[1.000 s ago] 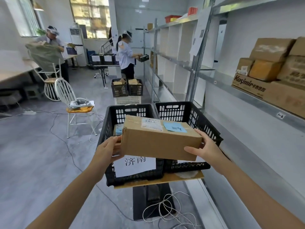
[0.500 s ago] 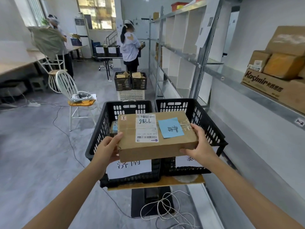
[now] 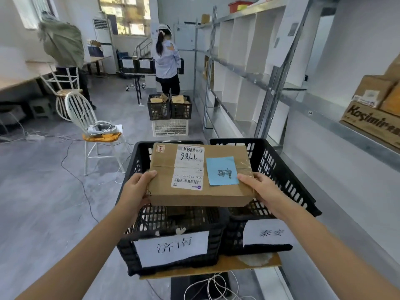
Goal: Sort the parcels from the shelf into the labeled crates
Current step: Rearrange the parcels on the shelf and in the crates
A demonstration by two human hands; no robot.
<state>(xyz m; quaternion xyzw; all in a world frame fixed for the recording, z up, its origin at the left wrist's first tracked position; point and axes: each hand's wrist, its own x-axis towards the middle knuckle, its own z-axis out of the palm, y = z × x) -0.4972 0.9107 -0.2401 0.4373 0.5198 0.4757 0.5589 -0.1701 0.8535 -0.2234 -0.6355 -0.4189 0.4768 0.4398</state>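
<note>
I hold a flat brown cardboard parcel [image 3: 225, 192] level above two black plastic crates. It carries a white shipping label marked 7786 and a blue sticky note with handwriting. My left hand [image 3: 136, 192] grips its left end and my right hand [image 3: 263, 192] grips its right end. The left crate [image 3: 173, 245] has a white paper label on its front; the right crate [image 3: 281, 169] has another. The parcel hovers mostly over the left crate and spans the divide between them. More brown parcels [image 3: 374, 105] sit on the metal shelf at the right.
The crates stand on a board atop a small stand with loose cords below. A metal shelf [image 3: 324, 118] runs along the right. A white chair [image 3: 91, 126] stands left; black crates on a white basket [image 3: 170, 114] stand ahead, beyond them a person [image 3: 167, 61].
The parcel has tilted so its top faces me and come lower over the crates. My view has dipped down, showing both crate labels.
</note>
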